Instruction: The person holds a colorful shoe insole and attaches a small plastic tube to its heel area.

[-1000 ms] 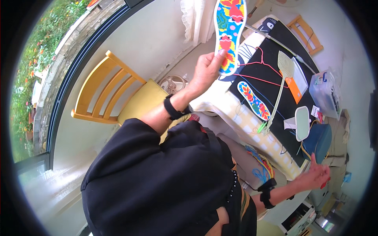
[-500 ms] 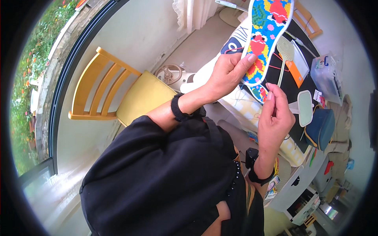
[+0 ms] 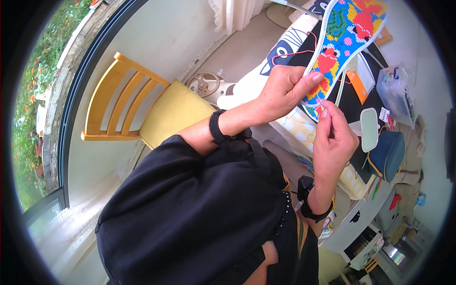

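Note:
My left hand [image 3: 283,92] grips the narrow end of an embroidered insole [image 3: 327,59], thumb flat on its top face. The insole is blue with red goldfish, yellow patches and a white border, and it tilts up over the table. Part of a second patterned insole [image 3: 311,112] shows beneath that end. My right hand [image 3: 334,135] is closed in a pinch at the insole's lower edge, with the tip of a thin needle [image 3: 320,100] showing at the fingertips. Most of the needle is hidden.
A red cord [image 3: 294,51] lies on the black table behind the insole. Farther right are an orange packet [image 3: 358,87], a clear plastic box [image 3: 394,90], a framed mirror [image 3: 369,130] and a dark blue bag [image 3: 387,154]. A wooden chair [image 3: 173,111] stands at left.
The insole has tilted to the right and shifted right with my left hand. My right fingertips have come up against its lower edge, covering more of the needle.

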A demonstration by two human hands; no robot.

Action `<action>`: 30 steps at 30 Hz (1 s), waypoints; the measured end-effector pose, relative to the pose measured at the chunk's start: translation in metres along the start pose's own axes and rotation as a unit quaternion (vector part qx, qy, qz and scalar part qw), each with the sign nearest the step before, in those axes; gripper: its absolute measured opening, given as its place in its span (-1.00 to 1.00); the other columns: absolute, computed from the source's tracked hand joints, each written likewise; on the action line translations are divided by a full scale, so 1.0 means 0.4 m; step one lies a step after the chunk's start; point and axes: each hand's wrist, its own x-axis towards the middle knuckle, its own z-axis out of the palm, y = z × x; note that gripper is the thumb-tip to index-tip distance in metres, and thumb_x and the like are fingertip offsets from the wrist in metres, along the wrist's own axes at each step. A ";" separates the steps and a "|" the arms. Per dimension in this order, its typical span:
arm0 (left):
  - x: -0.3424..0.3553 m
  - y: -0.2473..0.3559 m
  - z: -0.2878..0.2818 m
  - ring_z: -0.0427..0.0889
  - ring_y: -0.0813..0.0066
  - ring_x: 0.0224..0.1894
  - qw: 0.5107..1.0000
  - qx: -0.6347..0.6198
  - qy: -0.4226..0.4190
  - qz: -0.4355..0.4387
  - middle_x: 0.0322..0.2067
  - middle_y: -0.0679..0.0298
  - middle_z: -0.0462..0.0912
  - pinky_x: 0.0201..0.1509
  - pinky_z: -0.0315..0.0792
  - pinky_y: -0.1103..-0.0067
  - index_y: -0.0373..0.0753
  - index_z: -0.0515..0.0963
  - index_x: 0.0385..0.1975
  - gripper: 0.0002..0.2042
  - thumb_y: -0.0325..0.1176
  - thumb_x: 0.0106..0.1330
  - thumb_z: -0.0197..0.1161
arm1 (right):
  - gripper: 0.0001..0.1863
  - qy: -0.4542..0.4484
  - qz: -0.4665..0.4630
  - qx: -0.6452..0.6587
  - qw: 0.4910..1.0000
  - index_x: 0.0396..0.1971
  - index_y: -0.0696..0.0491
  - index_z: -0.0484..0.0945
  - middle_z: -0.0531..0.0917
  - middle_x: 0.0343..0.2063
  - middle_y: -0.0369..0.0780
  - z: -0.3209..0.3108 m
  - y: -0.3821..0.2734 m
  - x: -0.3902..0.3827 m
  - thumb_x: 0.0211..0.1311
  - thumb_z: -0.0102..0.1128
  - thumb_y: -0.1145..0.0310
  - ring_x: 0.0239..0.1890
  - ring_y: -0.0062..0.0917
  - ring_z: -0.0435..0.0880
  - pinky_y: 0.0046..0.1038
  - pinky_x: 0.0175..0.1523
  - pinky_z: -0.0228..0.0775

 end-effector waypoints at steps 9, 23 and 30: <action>0.003 0.007 0.007 0.32 0.78 -0.63 1.000 0.020 -0.018 0.012 -0.69 0.36 0.50 -0.61 0.23 0.71 -0.43 0.54 -0.43 -0.65 -0.22 0.35 0.02 | -0.80 -0.016 0.050 0.003 0.999 -0.31 0.20 0.56 0.54 -0.64 -0.13 -0.017 0.009 -0.004 0.04 0.06 0.67 -0.73 -0.72 0.37 -0.62 -0.61 0.19; -0.012 -0.007 0.022 0.36 0.56 -0.63 0.787 0.374 -0.057 0.488 -0.62 0.37 0.31 -0.58 0.23 0.64 -0.23 0.44 -0.46 -0.83 -0.40 -0.09 0.20 | -0.75 -0.045 0.174 0.287 0.941 -0.23 0.18 0.33 0.47 -0.59 -0.19 -0.016 0.138 -0.072 0.19 0.07 0.35 -0.70 -0.65 0.44 -0.62 -0.60 0.36; -0.007 0.003 0.008 0.36 0.54 -0.63 0.794 0.346 -0.089 0.492 -0.60 0.36 0.30 -0.58 0.24 0.62 -0.22 0.44 -0.45 -0.82 -0.40 -0.10 0.19 | -0.90 -0.035 0.217 0.259 0.940 -0.35 0.21 0.47 0.49 -0.40 -0.28 -0.112 0.082 -0.009 0.23 -0.03 0.52 -0.39 -0.73 0.42 -0.71 -0.32 0.27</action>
